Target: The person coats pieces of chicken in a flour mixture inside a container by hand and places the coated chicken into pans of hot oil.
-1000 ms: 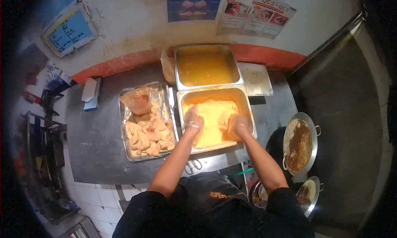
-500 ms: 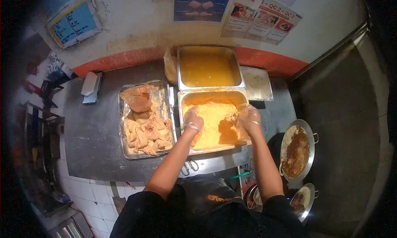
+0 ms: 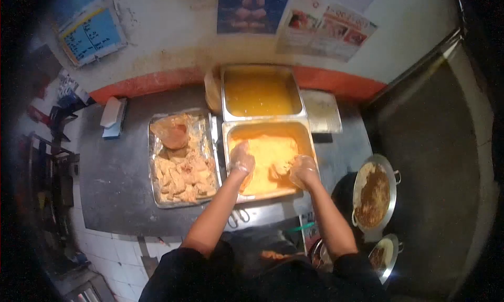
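Observation:
Both my hands wear clear plastic gloves and are at a steel pan point(image 3: 311, 139) of pale orange flour point(image 3: 265, 150). My right hand point(image 3: 303, 172), at the pan's right side, is closed on a flour-coated chicken piece point(image 3: 282, 168) that points in over the flour. Along the left inner wall, my left hand point(image 3: 242, 159) has its fingers stretched out, with nothing visible in it. To the left, a metal tray point(image 3: 152, 184) bears coated chicken pieces point(image 3: 184, 176) and a clear plastic bag point(image 3: 173, 135) with reddish-brown contents.
Behind the flour stands a second steel pan point(image 3: 224, 94) of yellow-brown liquid point(image 3: 260, 94). Scissors handles point(image 3: 239, 218) lie near the counter's front edge. Two wide metal pans point(image 3: 375, 194) with brown and pale frothy contents stand lower right. A flat metal sheet point(image 3: 323, 110) lies behind right.
My right hand has moved inward and lower from the right rim, bringing the chicken piece closer to the flour. My left hand stays at the left wall. The whole view has shifted slightly.

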Motion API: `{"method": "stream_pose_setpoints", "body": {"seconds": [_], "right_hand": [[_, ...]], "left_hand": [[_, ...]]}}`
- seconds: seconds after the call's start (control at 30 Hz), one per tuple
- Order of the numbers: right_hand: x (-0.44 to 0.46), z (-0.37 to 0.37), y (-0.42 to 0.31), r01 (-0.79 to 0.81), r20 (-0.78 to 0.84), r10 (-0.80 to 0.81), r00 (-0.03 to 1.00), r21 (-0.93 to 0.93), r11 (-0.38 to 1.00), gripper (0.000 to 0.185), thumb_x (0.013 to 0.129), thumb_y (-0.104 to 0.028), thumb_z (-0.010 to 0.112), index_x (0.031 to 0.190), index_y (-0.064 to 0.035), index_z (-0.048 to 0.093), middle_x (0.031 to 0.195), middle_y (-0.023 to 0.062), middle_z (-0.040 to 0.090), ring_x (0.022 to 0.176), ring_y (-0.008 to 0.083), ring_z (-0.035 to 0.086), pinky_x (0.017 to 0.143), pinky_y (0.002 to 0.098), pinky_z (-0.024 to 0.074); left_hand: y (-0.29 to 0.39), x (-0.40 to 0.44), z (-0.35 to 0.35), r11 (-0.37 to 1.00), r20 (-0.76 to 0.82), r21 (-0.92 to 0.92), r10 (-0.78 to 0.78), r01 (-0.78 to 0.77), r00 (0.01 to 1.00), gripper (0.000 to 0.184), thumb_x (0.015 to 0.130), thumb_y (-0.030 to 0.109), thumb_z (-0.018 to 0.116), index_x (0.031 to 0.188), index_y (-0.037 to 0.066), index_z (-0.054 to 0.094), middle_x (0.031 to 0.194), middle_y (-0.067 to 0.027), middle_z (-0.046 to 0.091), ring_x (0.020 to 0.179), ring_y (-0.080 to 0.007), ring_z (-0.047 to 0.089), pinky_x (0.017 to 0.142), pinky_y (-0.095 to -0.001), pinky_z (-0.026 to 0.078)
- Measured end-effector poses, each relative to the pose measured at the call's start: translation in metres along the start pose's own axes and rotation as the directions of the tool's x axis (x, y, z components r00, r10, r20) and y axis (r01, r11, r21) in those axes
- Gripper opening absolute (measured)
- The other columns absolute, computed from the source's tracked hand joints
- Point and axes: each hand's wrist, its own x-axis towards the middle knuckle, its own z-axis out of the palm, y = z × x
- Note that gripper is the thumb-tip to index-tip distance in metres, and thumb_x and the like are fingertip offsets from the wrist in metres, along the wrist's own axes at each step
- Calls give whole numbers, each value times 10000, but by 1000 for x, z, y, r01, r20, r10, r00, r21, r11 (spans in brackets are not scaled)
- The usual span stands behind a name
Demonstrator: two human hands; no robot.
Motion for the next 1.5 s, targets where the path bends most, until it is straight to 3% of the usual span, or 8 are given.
{"method": "stream_pose_setpoints", "body": {"seconds": [0.07,0.17,0.33,0.67,0.83,1.0,1.33,1.5], "right_hand": [[2,16,8,-59,119,62,991,-29,998,239,700,-42,660,937,-29,634,769,80,621,696,221,599,645,347,502],[-20,24,4,-137,-184,233,955,423,896,273,686,-49,672,953,-18,623,752,76,597,709,221,588,657,348,498],[-14,-12,-23,-340,46,343,938,307,889,292,690,-62,676,976,-32,624,845,118,623,805,244,611,704,353,501],[-15,13,-12,-190,-137,208,968,138,972,337,692,-104,705,1010,-32,621,938,113,637,872,228,619,747,330,503],[-6,35,15,-231,-71,322,944,555,799,358,696,-149,707,1015,-20,605,944,138,639,886,272,623,758,368,504],[0,14,-12,-234,-162,280,946,255,938,359,699,-137,703,1034,-50,610,912,95,637,853,235,618,732,357,504],[22,0,6,-12,-309,204,929,525,851,364,719,-33,625,1083,-43,638,839,55,636,743,167,616,647,295,505],[-10,-111,-9,5,-32,118,993,975,224,330,760,27,573,1089,17,601,878,83,638,780,149,610,694,274,523]], "left_hand": [[15,3,-3,917,-6,386,115,-104,993,429,715,26,522,1139,-12,578,1070,-234,613,1027,-349,588,884,-383,469],[23,-2,-6,924,-11,378,70,-60,997,410,707,34,527,1108,-19,591,1067,-256,608,1036,-372,579,913,-395,457],[1,0,-2,925,-62,296,266,-237,962,418,687,46,536,1094,-30,594,1047,-280,603,996,-408,581,897,-423,458],[-65,32,18,994,2,101,-40,40,999,413,713,35,517,1114,-19,595,1053,-252,614,988,-396,589,893,-404,466],[-53,24,9,991,-47,118,63,-57,997,361,728,37,523,1075,-14,610,1003,-220,635,951,-361,609,856,-383,480],[5,-6,-8,928,-12,336,173,-159,985,337,724,33,525,1045,-12,616,965,-212,638,910,-355,616,812,-369,492],[-29,21,4,958,-32,255,143,-130,989,349,685,88,552,1021,3,601,945,-233,619,908,-384,594,811,-429,465],[1,6,-3,909,-23,342,261,-237,965,289,685,82,541,959,17,603,879,-215,626,857,-371,601,764,-416,463]]}}
